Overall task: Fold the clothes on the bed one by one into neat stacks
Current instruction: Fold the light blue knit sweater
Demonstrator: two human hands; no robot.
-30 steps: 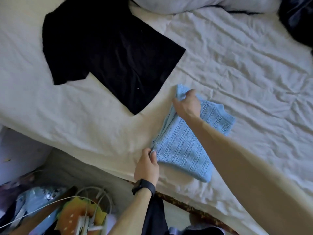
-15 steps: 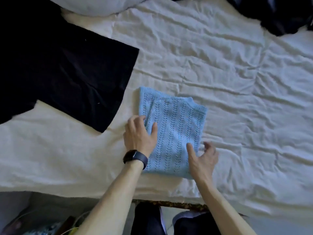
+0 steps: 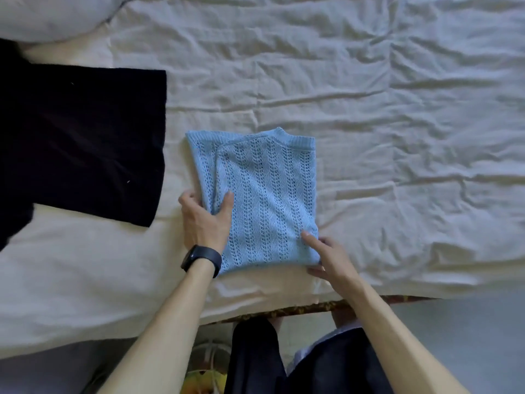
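A light blue knitted top (image 3: pixel 264 194) lies folded into a rectangle on the white bed sheet (image 3: pixel 397 137), near the bed's front edge. My left hand (image 3: pixel 204 220), with a black watch on the wrist, grips the top's left edge: the thumb lies on the knit and the fingers tuck under the side. My right hand (image 3: pixel 331 258) pinches the near right corner, thumb on top and fingers beneath. A black T-shirt (image 3: pixel 85 137) lies spread flat on the sheet to the left.
A pale pillow (image 3: pixel 42 15) sits at the far left corner. The bed's patterned front edge (image 3: pixel 298 309) runs just below my hands, with my dark trousers (image 3: pixel 255 359) and floor clutter under it. Wrinkled sheet stretches to the right.
My right hand came back from the top's far corner to its near right corner. My left hand shifted onto the left edge. The top now lies squarer, and my view has moved right.
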